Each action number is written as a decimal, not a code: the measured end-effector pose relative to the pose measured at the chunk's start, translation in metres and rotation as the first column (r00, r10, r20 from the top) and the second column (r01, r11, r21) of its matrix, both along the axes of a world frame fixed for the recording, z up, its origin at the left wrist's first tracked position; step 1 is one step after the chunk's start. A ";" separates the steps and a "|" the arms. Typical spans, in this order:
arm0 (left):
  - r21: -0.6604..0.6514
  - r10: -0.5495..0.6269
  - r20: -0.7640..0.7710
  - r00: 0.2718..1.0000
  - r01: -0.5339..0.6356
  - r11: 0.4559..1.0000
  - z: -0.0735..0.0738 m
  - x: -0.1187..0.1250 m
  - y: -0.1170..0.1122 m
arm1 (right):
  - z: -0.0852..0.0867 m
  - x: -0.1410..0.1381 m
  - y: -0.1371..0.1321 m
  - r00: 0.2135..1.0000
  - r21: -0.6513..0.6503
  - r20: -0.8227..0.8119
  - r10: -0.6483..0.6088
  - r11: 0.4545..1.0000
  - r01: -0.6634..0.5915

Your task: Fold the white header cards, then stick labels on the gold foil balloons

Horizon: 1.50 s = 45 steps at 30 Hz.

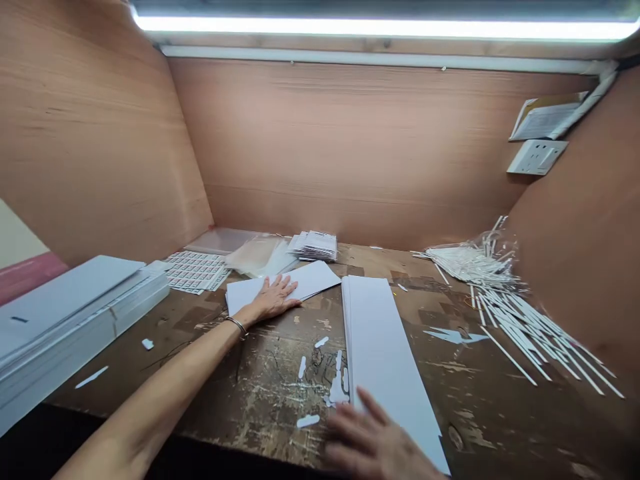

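A pale, wood-veneered booth wall (350,147) rose behind and beside a long, glowing white light tube (380,27), with a white wall socket (537,157) and tucked papers (547,119) at the right. Below lay a scarred brown wooden workbench (260,393). Along its left edge sat a long white stack of flat boards (75,320). Toward the far edge were a red-and-white printed label sheet (196,271), translucent plastic sleeves (257,257) and a pile of small white packets (315,245). Near the far right corner, a clear plastic bag of white strips (470,261) spilled into loose, narrow white strips (540,340) fanned across the right side.

Mid-bench, a tall, long stack of white card sheets (380,340) ran from near the front edge toward the far edge. Just left of it lay a smaller, angled pile of white card sheets (310,280). The left hand (273,298) pressed flat and open on that smaller pile, grasping nothing, with a thin metal bracelet (236,325) on its wrist. The right hand (375,443), at the front edge, rested with spread, unclenched fingers against the near end of the tall stack. Small white offcuts (308,421) lay scattered left of that stack.
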<state>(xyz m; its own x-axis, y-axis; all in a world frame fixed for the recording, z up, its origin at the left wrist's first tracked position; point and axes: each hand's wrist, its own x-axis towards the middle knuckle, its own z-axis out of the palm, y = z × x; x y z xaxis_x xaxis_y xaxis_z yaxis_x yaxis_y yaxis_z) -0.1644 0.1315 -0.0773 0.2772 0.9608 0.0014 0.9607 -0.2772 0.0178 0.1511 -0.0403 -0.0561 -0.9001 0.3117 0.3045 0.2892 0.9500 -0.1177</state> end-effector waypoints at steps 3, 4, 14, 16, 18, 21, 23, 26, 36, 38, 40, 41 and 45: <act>-0.015 0.041 0.007 0.999 -0.041 0.999 -0.002 0.005 -0.001 | 0.001 -0.008 -0.019 0.984 0.084 -0.137 0.117 0.991 -0.106; -0.015 0.056 0.008 0.998 -0.056 0.998 -0.003 0.007 -0.001 | 0.002 -0.006 -0.019 0.976 0.120 -0.192 0.101 0.990 -0.079; 0.004 0.152 0.025 0.988 -0.152 0.988 -0.010 0.020 -0.002 | 0.009 0.038 -0.017 0.942 0.188 -0.309 -0.133 0.962 0.198; -0.019 0.160 0.030 0.987 -0.159 0.987 -0.008 0.017 0.001 | 0.014 0.043 -0.024 0.935 0.126 -0.275 -0.222 0.956 0.264; -0.043 0.165 0.034 0.986 -0.164 0.986 -0.005 0.014 0.005 | 0.020 0.048 -0.030 0.918 0.069 -0.235 -0.321 0.936 0.345; -0.060 0.156 0.046 0.987 -0.154 0.986 0.005 0.022 0.007 | 0.024 0.057 -0.035 0.901 -0.006 -0.150 -0.406 0.912 0.410; 0.016 0.130 0.097 0.987 -0.132 0.991 0.016 0.042 -0.005 | 0.022 0.063 -0.035 0.894 -0.049 -0.113 -0.434 0.901 0.431; 0.144 -0.234 0.186 0.954 0.210 0.967 0.032 0.088 -0.054 | 0.018 0.069 -0.034 0.881 -0.079 -0.104 -0.461 0.887 0.455; 0.031 -0.636 0.361 0.682 0.673 0.739 0.027 0.147 -0.160 | 0.013 0.072 -0.027 0.870 -0.129 -0.111 -0.480 0.875 0.466; -0.013 -0.580 0.438 0.687 0.650 0.760 0.032 0.145 -0.153 | 0.015 0.072 -0.026 0.873 -0.141 -0.118 -0.473 0.878 0.457; -0.046 -0.513 0.517 0.685 0.620 0.783 0.038 0.145 -0.147 | 0.018 0.072 -0.026 0.877 -0.150 -0.126 -0.463 0.883 0.445; -0.056 -0.476 0.555 0.682 0.602 0.797 0.040 0.146 -0.145 | 0.019 0.072 -0.025 0.878 -0.150 -0.132 -0.459 0.885 0.440; -0.099 -0.294 0.699 0.651 0.496 0.862 0.044 0.150 -0.143 | 0.023 0.072 -0.022 0.892 -0.136 -0.156 -0.424 0.904 0.406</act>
<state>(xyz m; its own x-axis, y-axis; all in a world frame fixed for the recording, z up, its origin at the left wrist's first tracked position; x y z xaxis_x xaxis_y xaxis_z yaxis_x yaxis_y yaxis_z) -0.0142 -0.0110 -0.0332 0.6567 0.7476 0.0996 0.4779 -0.5146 0.7119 0.2227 -0.0625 -0.0331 -0.6159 0.6810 0.3961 0.6202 0.7292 -0.2893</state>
